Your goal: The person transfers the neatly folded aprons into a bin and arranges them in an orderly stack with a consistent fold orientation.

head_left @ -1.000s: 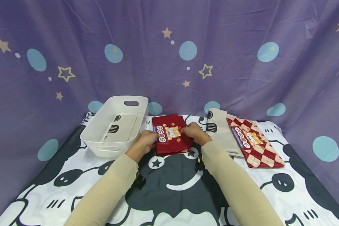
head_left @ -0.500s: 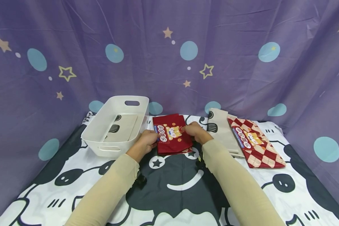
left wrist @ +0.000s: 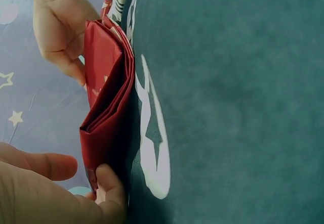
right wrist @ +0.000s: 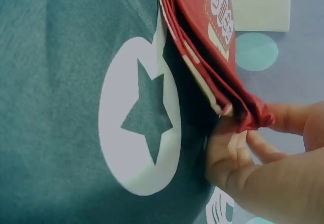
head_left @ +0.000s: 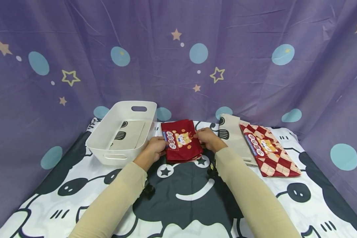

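A folded dark red cloth (head_left: 181, 147) with a cartoon animal and a lettered label lies in the middle of the table, several layers thick. My left hand (head_left: 155, 148) holds its left edge; in the left wrist view one digit is low by the cloth's end and another is raised beside it. At the opposite edge my right hand (head_left: 209, 138) pinches the gathered layers between thumb and fingers, clearest in the right wrist view. Some cream-and-red checked fabric shows beneath the top layers.
A white plastic basket (head_left: 102, 148) at left holds a folded beige cloth (head_left: 128, 134). To the right lie another beige cloth (head_left: 235, 140) and a red-and-cream checked folded cloth (head_left: 269, 150), overlapping. A purple curtain (head_left: 178, 59) hangs behind the table.
My right hand has shifted slightly right, from over the red cloth's front to its right edge. The left hand stays almost where it was, at the left edge.
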`<state>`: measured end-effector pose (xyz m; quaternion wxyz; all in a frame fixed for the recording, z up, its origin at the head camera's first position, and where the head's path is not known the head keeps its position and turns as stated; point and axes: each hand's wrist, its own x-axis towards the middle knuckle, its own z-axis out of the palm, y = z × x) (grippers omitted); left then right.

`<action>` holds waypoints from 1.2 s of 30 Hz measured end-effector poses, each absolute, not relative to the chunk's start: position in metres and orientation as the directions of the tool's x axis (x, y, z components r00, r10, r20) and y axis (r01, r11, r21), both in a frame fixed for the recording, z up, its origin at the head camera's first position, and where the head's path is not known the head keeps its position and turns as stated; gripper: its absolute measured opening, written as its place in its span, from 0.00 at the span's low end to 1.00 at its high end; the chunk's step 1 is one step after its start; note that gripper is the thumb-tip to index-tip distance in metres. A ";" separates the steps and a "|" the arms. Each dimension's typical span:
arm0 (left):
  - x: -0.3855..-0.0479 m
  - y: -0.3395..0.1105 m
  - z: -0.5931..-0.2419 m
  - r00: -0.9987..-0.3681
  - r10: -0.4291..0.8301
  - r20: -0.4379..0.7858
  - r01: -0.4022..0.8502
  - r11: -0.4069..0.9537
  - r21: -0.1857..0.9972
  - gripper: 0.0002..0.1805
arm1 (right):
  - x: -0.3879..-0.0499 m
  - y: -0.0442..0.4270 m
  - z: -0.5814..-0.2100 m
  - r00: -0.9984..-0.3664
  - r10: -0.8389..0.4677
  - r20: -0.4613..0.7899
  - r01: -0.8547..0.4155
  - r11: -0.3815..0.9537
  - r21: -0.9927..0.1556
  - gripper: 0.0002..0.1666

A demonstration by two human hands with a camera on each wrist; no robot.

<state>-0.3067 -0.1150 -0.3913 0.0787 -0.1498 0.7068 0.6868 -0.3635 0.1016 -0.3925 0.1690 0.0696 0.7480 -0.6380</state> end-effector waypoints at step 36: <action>-0.307 -0.107 -0.390 -0.940 -0.141 -0.310 -0.295 -0.121 0.948 0.36 | -0.361 0.112 -0.402 -0.967 -0.083 -0.240 0.230 0.118 -0.966 0.30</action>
